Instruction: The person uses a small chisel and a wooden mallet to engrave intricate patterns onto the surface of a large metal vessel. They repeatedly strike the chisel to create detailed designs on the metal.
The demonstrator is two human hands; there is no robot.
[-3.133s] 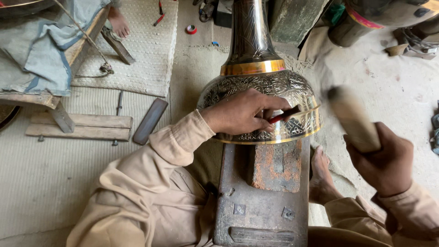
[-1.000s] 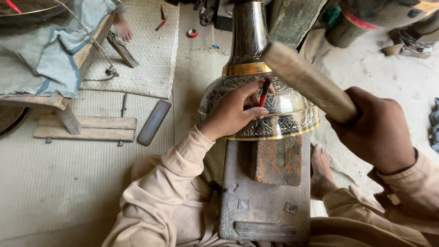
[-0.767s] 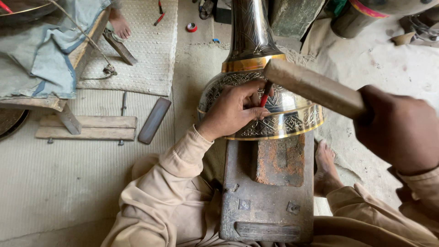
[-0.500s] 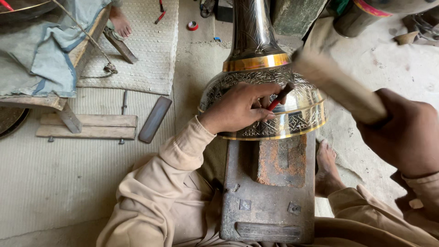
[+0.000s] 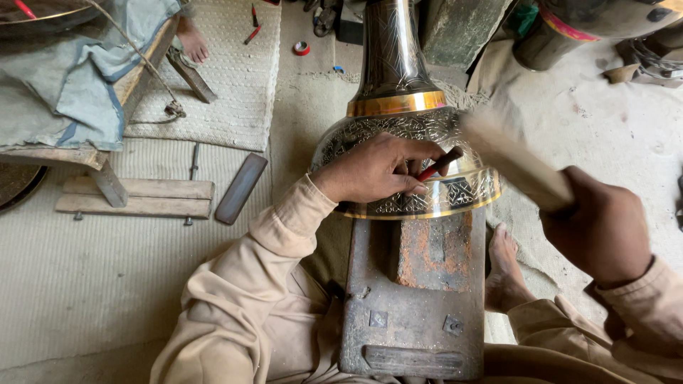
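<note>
The engraved brass vessel (image 5: 409, 135) is lying across a rusty iron block (image 5: 416, 291) — steadied there. The left hand (image 5: 373, 171) is pinching a red-tipped chisel (image 5: 437, 165) against it; the right hand (image 5: 605, 227) is gripping a wooden mallet (image 5: 512, 160) — raised, blurred.

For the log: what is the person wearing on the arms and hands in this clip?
Both arms are covered by long, loose, beige cloth sleeves that reach the wrists and crease in soft folds. The left sleeve ends in a plain cuff; the right sleeve ends in a wider folded cuff. The left hand and right hand are bare: no gloves, rings, watch or bracelet show.
</note>
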